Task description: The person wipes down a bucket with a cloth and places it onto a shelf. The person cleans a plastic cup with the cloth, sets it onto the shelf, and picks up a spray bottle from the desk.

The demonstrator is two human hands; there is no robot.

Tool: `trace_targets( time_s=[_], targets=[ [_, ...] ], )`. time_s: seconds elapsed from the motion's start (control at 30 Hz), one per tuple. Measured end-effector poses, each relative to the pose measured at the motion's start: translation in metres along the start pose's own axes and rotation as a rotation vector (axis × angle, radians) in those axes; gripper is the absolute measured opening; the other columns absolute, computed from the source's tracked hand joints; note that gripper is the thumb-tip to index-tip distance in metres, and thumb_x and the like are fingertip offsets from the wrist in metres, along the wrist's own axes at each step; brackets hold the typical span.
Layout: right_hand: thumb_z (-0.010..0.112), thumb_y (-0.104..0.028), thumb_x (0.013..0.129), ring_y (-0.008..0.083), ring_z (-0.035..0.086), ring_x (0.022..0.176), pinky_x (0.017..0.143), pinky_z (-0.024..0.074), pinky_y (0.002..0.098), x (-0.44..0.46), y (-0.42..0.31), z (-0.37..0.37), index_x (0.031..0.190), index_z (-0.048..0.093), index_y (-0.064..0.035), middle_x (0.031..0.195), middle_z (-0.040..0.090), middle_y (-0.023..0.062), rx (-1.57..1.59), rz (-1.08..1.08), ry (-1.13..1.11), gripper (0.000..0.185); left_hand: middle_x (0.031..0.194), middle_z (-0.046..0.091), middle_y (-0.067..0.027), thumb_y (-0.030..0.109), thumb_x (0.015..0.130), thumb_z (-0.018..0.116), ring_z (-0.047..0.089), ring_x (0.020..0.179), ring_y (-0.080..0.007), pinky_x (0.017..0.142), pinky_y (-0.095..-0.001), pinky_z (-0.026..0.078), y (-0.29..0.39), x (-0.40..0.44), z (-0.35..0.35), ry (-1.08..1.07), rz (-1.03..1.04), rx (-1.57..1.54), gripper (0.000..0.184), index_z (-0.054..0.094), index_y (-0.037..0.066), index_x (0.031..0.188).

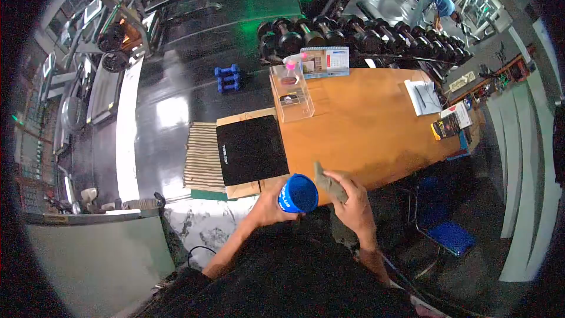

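My left hand (268, 207) is wrapped round a blue cup (299, 193) with white lettering on its side. The cup's open mouth faces up toward me, and its inside looks dark blue. In my right hand (356, 207), a grey-green cloth (329, 185) is gripped between thumb and fingers, with one end sticking up and a longer part hanging below. The cloth is just right of the cup, apart from it. Both hands are held in front of my body, at the near edge of the wooden table (359, 118).
On the table stand a transparent box (292, 103), a spray bottle (289, 70), a desk calendar (326, 62), and papers (422, 98). A black mat (250, 148) lies to the left. Beyond are blue dumbbells (227, 78) and a dumbbell rack (365, 35). A person (438, 3) bends over at far right.
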State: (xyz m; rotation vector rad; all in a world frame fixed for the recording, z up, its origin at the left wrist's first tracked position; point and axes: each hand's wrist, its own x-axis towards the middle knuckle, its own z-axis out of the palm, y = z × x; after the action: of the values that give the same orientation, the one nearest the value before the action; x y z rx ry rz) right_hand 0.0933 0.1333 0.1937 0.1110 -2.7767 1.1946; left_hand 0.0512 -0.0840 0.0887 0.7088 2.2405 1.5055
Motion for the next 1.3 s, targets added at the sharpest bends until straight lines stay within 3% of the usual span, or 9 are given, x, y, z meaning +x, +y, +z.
trace_targets(
  time_s=[0.2, 0.3, 0.43, 0.6, 0.7, 0.87, 1.13, 1.23, 1.3],
  targets=[
    [0.062, 0.007, 0.069, 0.0340, 0.054, 0.110, 0.095, 0.0465, 0.0434, 0.003, -0.024, 0.029, 0.116, 0.063, -0.0139, 0.121, 0.059, 0.0075, -0.110, -0.184, -0.066, 0.051, 0.115, 0.061, -0.0201, 0.024, 0.053, 0.090, 0.061, 0.107, -0.0379, 0.089, -0.0436, 0.051, 0.000, 0.014, -0.007, 0.059, 0.240, 0.097, 0.087, 0.051, 0.004, 0.129],
    [0.063, 0.007, 0.068, 0.0324, 0.055, 0.109, 0.095, 0.0468, 0.0436, -0.009, -0.016, 0.019, 0.114, 0.063, -0.0156, 0.118, 0.059, 0.0060, -0.012, -0.313, -0.251, 0.052, 0.113, 0.061, -0.0190, 0.023, 0.055, 0.089, 0.063, 0.105, -0.0358, 0.087, -0.0405, 0.052, 0.000, 0.011, -0.021, 0.129, 0.073, -0.135, 0.084, 0.051, 0.002, 0.127],
    [0.061, 0.005, 0.071, 0.0362, 0.059, 0.100, 0.089, 0.0486, 0.0445, -0.012, -0.003, 0.014, 0.113, 0.062, -0.0132, 0.107, 0.063, 0.0116, -0.142, 0.056, -0.299, 0.046, 0.112, 0.062, -0.0157, 0.021, 0.057, 0.088, 0.064, 0.102, -0.0330, 0.086, -0.0386, 0.053, -0.001, 0.006, -0.032, 0.128, 0.045, 0.051, 0.083, 0.050, 0.002, 0.128],
    [0.060, 0.003, 0.077, 0.0366, 0.056, 0.109, 0.095, 0.0465, 0.0444, 0.006, -0.011, 0.025, 0.119, 0.059, -0.0154, 0.116, 0.062, 0.0129, -0.017, -0.018, 0.043, 0.047, 0.113, 0.060, -0.0139, 0.024, 0.052, 0.089, 0.058, 0.108, -0.0355, 0.089, -0.0449, 0.049, 0.005, 0.001, -0.024, -0.027, 0.086, 0.211, 0.088, 0.049, 0.004, 0.128],
    [0.062, 0.007, 0.069, 0.0340, 0.055, 0.110, 0.098, 0.0433, 0.0444, 0.001, -0.019, 0.043, 0.119, 0.060, -0.0142, 0.121, 0.059, 0.0106, -0.118, -0.371, -0.138, 0.054, 0.111, 0.059, -0.0144, 0.028, 0.052, 0.090, 0.057, 0.108, -0.0366, 0.087, -0.0473, 0.047, -0.009, 0.000, -0.013, 0.073, 0.253, 0.189, 0.089, 0.050, 0.005, 0.127],
    [0.056, 0.008, 0.071, 0.0339, 0.054, 0.110, 0.097, 0.0444, 0.0435, 0.006, -0.011, 0.041, 0.120, 0.059, -0.0128, 0.123, 0.058, 0.0099, -0.021, -0.257, -0.078, 0.053, 0.116, 0.060, -0.0145, 0.033, 0.049, 0.090, 0.059, 0.105, -0.0355, 0.087, -0.0427, 0.047, -0.013, -0.015, -0.018, 0.181, 0.342, 0.322, 0.089, 0.053, 0.005, 0.125],
    [0.065, 0.004, 0.068, 0.0319, 0.058, 0.106, 0.092, 0.0499, 0.0411, -0.008, -0.003, 0.013, 0.119, 0.060, -0.0168, 0.116, 0.060, 0.0095, -0.047, -0.265, -0.300, 0.056, 0.111, 0.060, -0.0152, 0.021, 0.050, 0.091, 0.060, 0.104, -0.0336, 0.089, -0.0407, 0.049, -0.006, -0.010, -0.005, 0.447, 0.108, 0.004, 0.089, 0.049, 0.002, 0.127],
    [0.065, 0.004, 0.067, 0.0320, 0.058, 0.106, 0.090, 0.0502, 0.0416, 0.001, 0.000, -0.006, 0.118, 0.061, -0.0165, 0.115, 0.061, 0.0101, 0.131, -0.074, -0.376, 0.055, 0.111, 0.060, -0.0150, 0.020, 0.050, 0.091, 0.060, 0.104, -0.0330, 0.087, -0.0398, 0.050, -0.007, -0.005, -0.002, 0.418, 0.045, -0.070, 0.091, 0.048, 0.001, 0.128],
    [0.063, 0.004, 0.068, 0.0331, 0.058, 0.107, 0.091, 0.0492, 0.0418, 0.017, 0.002, -0.003, 0.117, 0.061, -0.0161, 0.116, 0.061, 0.0095, 0.092, -0.147, -0.181, 0.053, 0.111, 0.060, -0.0146, 0.023, 0.054, 0.089, 0.060, 0.103, -0.0349, 0.085, -0.0415, 0.051, 0.005, 0.002, -0.005, 0.305, 0.062, 0.091, 0.089, 0.047, 0.004, 0.130]
  ],
)
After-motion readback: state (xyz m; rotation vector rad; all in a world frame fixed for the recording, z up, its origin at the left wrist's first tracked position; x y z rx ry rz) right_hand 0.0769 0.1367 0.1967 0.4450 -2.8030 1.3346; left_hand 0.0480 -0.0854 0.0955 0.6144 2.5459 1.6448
